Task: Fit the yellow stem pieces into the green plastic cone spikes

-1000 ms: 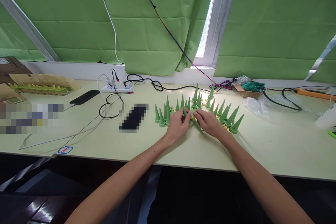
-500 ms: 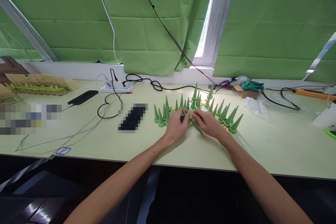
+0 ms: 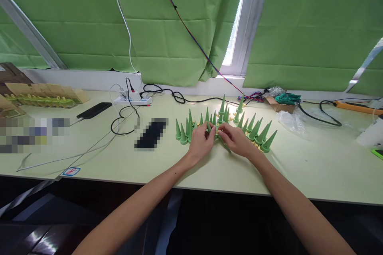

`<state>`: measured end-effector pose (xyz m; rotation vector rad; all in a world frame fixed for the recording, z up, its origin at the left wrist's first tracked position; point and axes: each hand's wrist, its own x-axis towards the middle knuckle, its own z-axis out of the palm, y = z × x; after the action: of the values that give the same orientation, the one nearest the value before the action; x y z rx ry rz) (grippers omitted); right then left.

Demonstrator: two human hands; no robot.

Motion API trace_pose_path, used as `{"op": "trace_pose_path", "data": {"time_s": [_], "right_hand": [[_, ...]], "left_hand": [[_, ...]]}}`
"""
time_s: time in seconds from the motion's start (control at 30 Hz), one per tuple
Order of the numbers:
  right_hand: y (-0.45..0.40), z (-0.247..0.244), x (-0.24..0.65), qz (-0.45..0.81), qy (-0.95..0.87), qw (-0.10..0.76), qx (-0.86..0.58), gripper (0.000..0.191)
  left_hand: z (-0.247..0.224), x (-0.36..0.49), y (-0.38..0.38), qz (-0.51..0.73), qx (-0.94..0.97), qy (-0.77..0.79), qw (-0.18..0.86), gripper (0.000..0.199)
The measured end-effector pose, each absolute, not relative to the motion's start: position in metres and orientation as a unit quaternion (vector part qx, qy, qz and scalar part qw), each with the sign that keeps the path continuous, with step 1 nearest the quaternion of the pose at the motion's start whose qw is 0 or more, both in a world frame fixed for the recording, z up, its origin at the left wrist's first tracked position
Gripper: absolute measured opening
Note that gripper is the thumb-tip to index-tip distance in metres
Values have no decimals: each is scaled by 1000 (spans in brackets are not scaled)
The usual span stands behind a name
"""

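My left hand (image 3: 201, 140) is closed round a green cone-shaped spike (image 3: 208, 127), its tip pointing up and to the left. Close beside it, my right hand (image 3: 235, 139) pinches a small yellow part (image 3: 218, 131) at the spike's wide end; fingers hide most of it. Another green spike (image 3: 225, 144) lies on the table under my right hand. Several more stand upright to the left (image 3: 183, 135), behind my hands (image 3: 222, 109) and to the right (image 3: 263, 133), with small yellow pieces (image 3: 256, 144) among them.
A blurred dark phone-like slab (image 3: 152, 133) lies to the left, with a black phone (image 3: 94, 110) and a power strip (image 3: 133, 99) farther back. Cables run along the wall. A small cardboard box (image 3: 281, 105) and clear plastic bags (image 3: 291, 122) sit at the right.
My right fingertips have shifted slightly beside the spike, and a bit of yellow now shows there. My left hand keeps its hold, almost still.
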<state>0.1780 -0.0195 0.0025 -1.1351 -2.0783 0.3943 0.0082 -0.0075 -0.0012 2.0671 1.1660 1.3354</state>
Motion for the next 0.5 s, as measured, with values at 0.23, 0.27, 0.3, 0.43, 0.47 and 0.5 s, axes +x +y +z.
{"op": "trace_pose_path", "data": {"time_s": [0.23,0.27,0.3,0.43,0.47,0.5], "right_hand": [[-13,-2,179,110,-814,343,-457,33],[-13,-3,179,110,-814,341,-458,35],[-12,-3,179,111,-812,342,-459,36],[-15,0,178,128,-800,361,-462,32],[-16,1,178,137,-798,369,-457,27],[-17,2,178,144,-796,375,-452,23]], "left_hand": [[-1,9,-9,473,759,397,205,26],[-1,9,-9,472,760,396,206,26],[-1,8,-9,472,760,396,207,26],[-1,8,-8,479,746,411,214,25],[-1,8,-8,481,740,417,216,24],[-1,8,-8,483,736,421,218,24]]}}
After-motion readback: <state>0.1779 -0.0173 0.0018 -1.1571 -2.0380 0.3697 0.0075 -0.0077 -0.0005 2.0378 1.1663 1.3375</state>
